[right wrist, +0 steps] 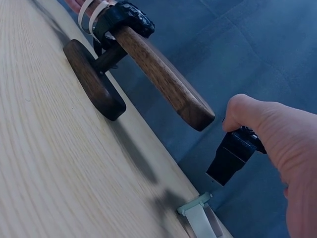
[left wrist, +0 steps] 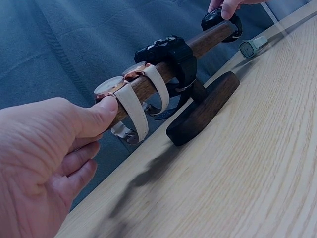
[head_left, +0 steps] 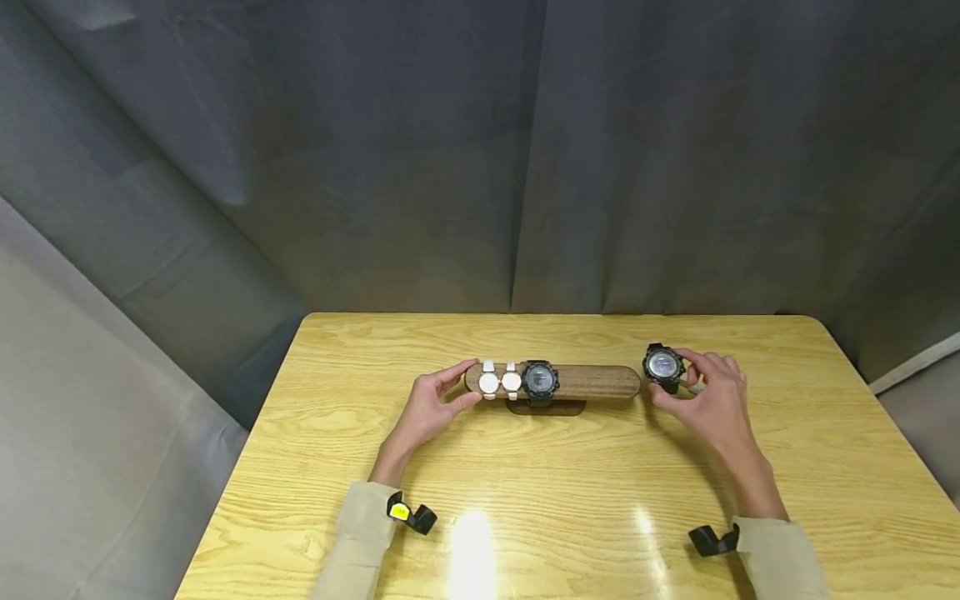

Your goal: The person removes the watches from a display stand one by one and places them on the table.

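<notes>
A dark wooden watch stand (head_left: pixel 600 382) holds two white-strapped watches (head_left: pixel 489 382) at its left part and a black watch (head_left: pixel 540 380) beside them. My left hand (head_left: pixel 431 406) pinches the bar's left end between thumb and fingers, right by the outer white watch. Off the bar's right end, my right hand (head_left: pixel 712 400) holds a second black watch (head_left: pixel 663 364) by its case, its face up in the head view. In the right wrist view the strap of that watch (right wrist: pixel 230 156) hangs down, apart from the bar's tip.
On the wooden table (head_left: pixel 555 483), a pale green watch (left wrist: pixel 252 46) lies beyond the stand's right end, under my right hand. The stand's base (left wrist: pixel 205 109) rests on the tabletop. Grey curtains (head_left: pixel 420 167) rise behind the table's far edge.
</notes>
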Action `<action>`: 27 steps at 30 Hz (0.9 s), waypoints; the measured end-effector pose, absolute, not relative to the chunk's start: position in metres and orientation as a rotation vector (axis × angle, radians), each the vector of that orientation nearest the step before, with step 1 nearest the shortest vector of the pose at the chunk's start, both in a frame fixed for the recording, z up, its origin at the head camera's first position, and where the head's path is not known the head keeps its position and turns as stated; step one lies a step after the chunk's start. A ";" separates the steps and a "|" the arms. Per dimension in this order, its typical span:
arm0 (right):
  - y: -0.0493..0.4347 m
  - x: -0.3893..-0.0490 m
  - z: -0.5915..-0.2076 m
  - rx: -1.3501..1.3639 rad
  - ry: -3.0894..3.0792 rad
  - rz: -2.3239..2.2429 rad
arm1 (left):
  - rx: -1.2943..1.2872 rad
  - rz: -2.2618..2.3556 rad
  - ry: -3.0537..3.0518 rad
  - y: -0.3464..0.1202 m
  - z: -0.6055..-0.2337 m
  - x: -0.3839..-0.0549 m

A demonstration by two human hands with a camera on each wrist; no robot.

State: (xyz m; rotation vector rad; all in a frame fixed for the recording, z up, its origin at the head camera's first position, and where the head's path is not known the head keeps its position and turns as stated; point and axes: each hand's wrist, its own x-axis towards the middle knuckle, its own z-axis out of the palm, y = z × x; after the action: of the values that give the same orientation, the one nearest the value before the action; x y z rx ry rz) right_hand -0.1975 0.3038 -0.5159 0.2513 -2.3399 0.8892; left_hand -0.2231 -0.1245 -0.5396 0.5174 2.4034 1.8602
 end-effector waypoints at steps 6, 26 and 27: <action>0.308 -0.195 -0.515 0.215 -2.367 0.889 | 0.527 1.850 2.415 -0.125 -0.540 -0.223; 0.324 -0.195 -0.515 0.092 -2.464 0.858 | 0.492 1.827 2.438 -0.125 -0.539 -0.222; 0.325 -0.194 -0.515 0.084 -2.470 0.853 | 0.491 1.829 2.436 -0.125 -0.539 -0.222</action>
State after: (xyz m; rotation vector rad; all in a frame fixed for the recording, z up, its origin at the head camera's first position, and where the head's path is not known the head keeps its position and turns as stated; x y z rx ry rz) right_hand -0.1944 0.3249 -0.5147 0.0841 -2.4704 0.8526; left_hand -0.2223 -0.1251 -0.5394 0.4912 2.4363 1.8288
